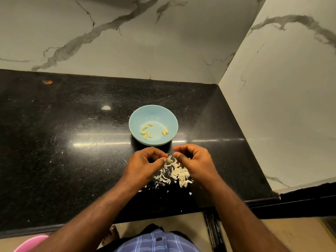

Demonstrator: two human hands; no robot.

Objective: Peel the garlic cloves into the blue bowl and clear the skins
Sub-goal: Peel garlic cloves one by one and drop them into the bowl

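Peeled garlic cloves (145,132) lie in blue bowl (134,122).

A black speckled stone worktop (54,142) fills the middle of the view, glossy, with streaks of reflected light running from 9 to 3 o'clock and one bright spot near the centre. White marble wall (127,42) with grey veins rises at 12 o'clock and meets a second marble wall (291,106) at 2 o'clock. Beige floor (181,220) shows at 6 o'clock, and a pink rim (31,242) sits at 7 o'clock.
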